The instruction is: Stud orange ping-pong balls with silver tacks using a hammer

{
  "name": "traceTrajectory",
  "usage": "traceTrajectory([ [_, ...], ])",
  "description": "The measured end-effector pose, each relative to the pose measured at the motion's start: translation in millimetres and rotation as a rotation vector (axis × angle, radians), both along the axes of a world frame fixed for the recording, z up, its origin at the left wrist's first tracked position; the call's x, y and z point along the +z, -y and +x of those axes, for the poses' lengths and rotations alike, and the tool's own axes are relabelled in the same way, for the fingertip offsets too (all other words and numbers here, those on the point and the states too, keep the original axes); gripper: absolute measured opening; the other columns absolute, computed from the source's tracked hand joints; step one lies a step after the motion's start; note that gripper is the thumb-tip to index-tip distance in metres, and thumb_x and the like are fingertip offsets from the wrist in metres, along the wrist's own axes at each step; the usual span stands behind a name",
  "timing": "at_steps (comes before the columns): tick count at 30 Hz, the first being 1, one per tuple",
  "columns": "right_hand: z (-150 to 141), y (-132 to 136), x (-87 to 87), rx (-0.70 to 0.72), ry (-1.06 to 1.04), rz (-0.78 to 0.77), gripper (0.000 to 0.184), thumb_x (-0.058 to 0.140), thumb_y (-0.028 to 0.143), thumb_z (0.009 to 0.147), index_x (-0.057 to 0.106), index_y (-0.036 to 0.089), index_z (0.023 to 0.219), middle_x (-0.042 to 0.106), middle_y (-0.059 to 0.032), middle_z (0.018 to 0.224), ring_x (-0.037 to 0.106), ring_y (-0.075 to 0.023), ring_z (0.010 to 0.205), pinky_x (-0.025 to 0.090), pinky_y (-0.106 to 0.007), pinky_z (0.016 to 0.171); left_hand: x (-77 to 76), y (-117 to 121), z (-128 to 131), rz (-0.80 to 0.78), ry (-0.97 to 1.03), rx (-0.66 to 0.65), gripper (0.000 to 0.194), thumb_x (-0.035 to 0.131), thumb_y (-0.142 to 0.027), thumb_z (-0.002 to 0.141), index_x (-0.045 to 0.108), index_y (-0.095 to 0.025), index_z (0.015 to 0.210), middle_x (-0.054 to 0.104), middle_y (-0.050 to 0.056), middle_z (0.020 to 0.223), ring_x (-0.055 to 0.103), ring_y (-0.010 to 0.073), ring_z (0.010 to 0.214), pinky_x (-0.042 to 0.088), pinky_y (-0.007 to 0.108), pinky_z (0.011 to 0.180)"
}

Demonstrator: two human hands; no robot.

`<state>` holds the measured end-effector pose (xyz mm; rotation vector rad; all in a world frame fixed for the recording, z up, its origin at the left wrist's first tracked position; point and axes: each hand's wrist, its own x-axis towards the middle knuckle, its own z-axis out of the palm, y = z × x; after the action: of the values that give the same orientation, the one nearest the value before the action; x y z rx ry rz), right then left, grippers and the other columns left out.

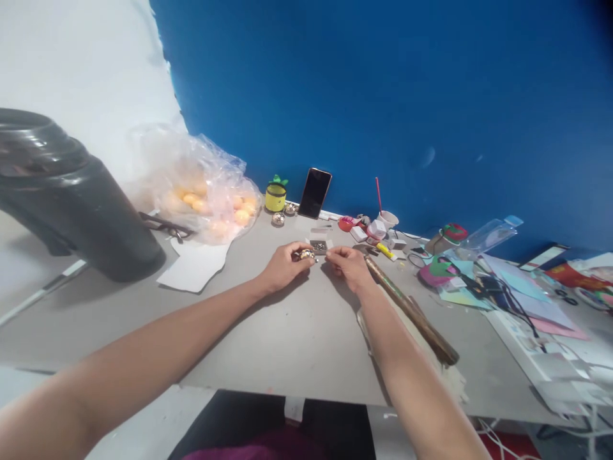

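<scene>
My left hand [283, 267] is closed round a shiny gold-and-silver ball [307, 254], whose top shows between thumb and fingers. To its right, my right hand [350, 265] has thumb and fingertips pinched together; anything between them is too small to make out. Just beyond both hands lies a small open box [319, 245] with tiny metallic pieces inside, close to the right fingertips. Farther back, two similar shiny balls rest on the table, one in front [278, 219] and another behind it [290, 208], beside a yellow pineapple-shaped cup [275, 197].
A phone [315, 193] leans on the blue wall. Left stand a large dark flask [90, 204], a bag of orange fruit [205, 191] and white paper [196, 265]. A brown stick [416, 313] lies beside my right forearm. Papers and cables [517, 287] crowd the right side.
</scene>
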<state>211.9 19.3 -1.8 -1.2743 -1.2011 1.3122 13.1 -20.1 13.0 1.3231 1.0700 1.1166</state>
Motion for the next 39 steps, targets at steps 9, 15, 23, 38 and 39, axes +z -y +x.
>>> traceTrajectory([
  [9, -16, 12, 0.1, 0.075, 0.867, 0.350, 0.015, 0.064, 0.028, 0.088, 0.079, 0.024, 0.087, 0.077, -0.0040, 0.091, 0.067, -0.0208, 0.085, 0.044, -0.031, 0.075, -4.6, -5, -1, 0.030, 0.020, 0.097, 0.037, 0.078, -0.032, 0.070, 0.070, -0.015, 0.102, 0.063, -0.001, 0.065, 0.055, 0.0130, 0.054, 0.046, 0.027, 0.054],
  [15, -31, 17, 4.7, 0.107, 1.108, 0.351, 0.016, 0.063, 0.028, 0.093, 0.079, 0.025, 0.092, 0.076, -0.0078, 0.106, 0.067, -0.0227, 0.092, 0.044, -0.031, 0.077, -6.2, -1, -2, 0.052, -0.052, 0.048, 0.039, 0.077, -0.033, 0.072, 0.070, -0.015, 0.106, 0.067, 0.000, 0.069, 0.059, 0.0153, 0.059, 0.047, 0.028, 0.056],
  [23, -19, 13, -0.5, 0.025, 0.499, 0.275, 0.012, 0.067, 0.029, 0.081, 0.071, 0.020, 0.074, 0.068, -0.0002, 0.066, 0.059, -0.0161, 0.062, 0.044, -0.029, 0.064, -1.9, -1, 0, -0.010, 0.068, 0.051, 0.045, 0.078, -0.026, 0.071, 0.069, -0.014, 0.114, 0.065, -0.001, 0.071, 0.056, 0.0124, 0.059, 0.050, 0.028, 0.059],
  [38, -11, 12, 8.3, 0.112, -0.211, -0.069, 0.045, 0.096, 0.049, 0.053, 0.072, 0.015, 0.069, 0.073, -0.0063, 0.074, 0.046, -0.0063, 0.052, 0.031, -0.021, 0.044, -10.6, -11, -7, -0.339, 0.507, -0.215, 0.055, 0.087, -0.021, 0.075, 0.063, -0.018, 0.125, 0.069, 0.004, 0.079, 0.064, 0.0142, 0.063, 0.051, 0.025, 0.058],
  [39, -11, 12, 8.8, 0.125, -0.221, -0.080, 0.045, 0.097, 0.048, 0.052, 0.071, 0.016, 0.069, 0.073, -0.0059, 0.074, 0.045, -0.0060, 0.052, 0.031, -0.021, 0.044, -9.1, -11, -8, -0.362, 0.532, -0.227, 0.053, 0.085, -0.019, 0.076, 0.064, -0.018, 0.124, 0.069, 0.005, 0.079, 0.064, 0.0143, 0.064, 0.051, 0.025, 0.057],
])
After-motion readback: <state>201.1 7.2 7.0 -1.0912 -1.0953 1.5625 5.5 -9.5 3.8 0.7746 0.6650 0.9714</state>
